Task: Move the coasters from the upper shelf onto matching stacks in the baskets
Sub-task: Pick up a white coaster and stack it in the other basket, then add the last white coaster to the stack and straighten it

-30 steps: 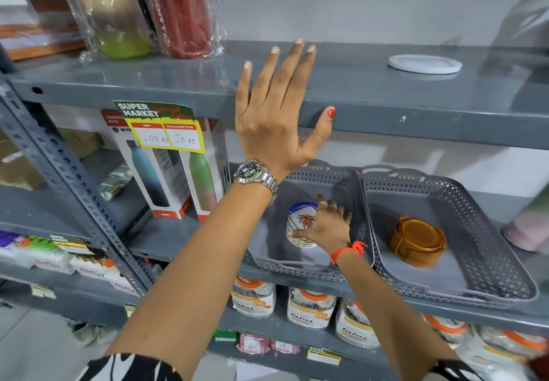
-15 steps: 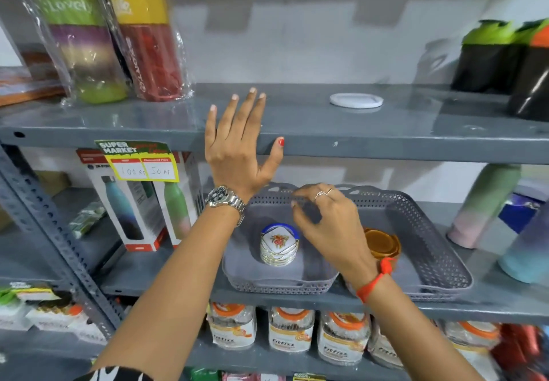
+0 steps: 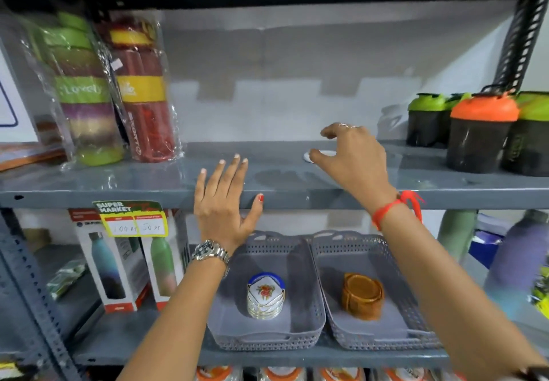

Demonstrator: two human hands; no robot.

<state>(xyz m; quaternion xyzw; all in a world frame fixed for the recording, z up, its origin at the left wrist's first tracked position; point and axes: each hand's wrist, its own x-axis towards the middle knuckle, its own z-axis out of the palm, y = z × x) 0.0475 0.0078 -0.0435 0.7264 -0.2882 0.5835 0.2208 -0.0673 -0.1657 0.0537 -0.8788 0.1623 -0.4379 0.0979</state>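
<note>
A white coaster (image 3: 322,153) lies flat on the upper shelf (image 3: 148,184), mostly hidden under my right hand (image 3: 350,161), whose spread fingers hover over it with the thumb at its near edge. My left hand (image 3: 224,202) rests flat and open against the shelf's front edge. Below, the left grey basket (image 3: 300,262) holds a stack of white coasters with blue rims (image 3: 266,294). The right grey basket (image 3: 395,265) holds a stack of brown coasters (image 3: 362,296).
Wrapped bottles (image 3: 142,92) stand at the upper shelf's left, shaker bottles (image 3: 478,131) at its right. Boxed bottles (image 3: 118,265) sit left of the baskets, pastel bottles (image 3: 517,262) to the right. Jars (image 3: 282,374) line the shelf below.
My right hand has risen from the left basket up to the upper shelf and now hovers over the white coaster. My left hand stays on the shelf edge. The view tilted upward.
</note>
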